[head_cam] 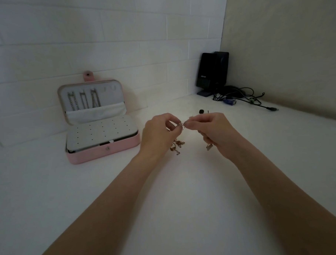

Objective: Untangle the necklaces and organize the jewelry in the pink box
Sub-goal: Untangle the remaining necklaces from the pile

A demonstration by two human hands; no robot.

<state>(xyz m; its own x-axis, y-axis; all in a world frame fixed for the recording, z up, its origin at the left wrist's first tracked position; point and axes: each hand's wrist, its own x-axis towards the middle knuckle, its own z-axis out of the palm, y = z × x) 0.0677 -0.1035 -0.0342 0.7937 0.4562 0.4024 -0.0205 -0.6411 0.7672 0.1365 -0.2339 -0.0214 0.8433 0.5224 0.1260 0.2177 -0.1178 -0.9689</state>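
Note:
The pink jewelry box [104, 152] stands open on the white table, left of my hands. Three chains [83, 100] hang in its raised lid, and a white perforated panel lies over its base. My left hand [158, 134] and my right hand [214, 131] are raised just above the table and pinch a small silver chain piece [181, 125] between their fingertips. A tangle of gold jewelry [176, 146] hangs or lies below my left hand. A small metal piece [209, 147] pokes out under my right palm.
Two black speakers [212, 71] stand in the far right corner with loose cables [244, 97] and a blue plug beside them. A small black item [201, 111] lies just beyond my right hand. A white brick wall [102, 43] runs behind the box.

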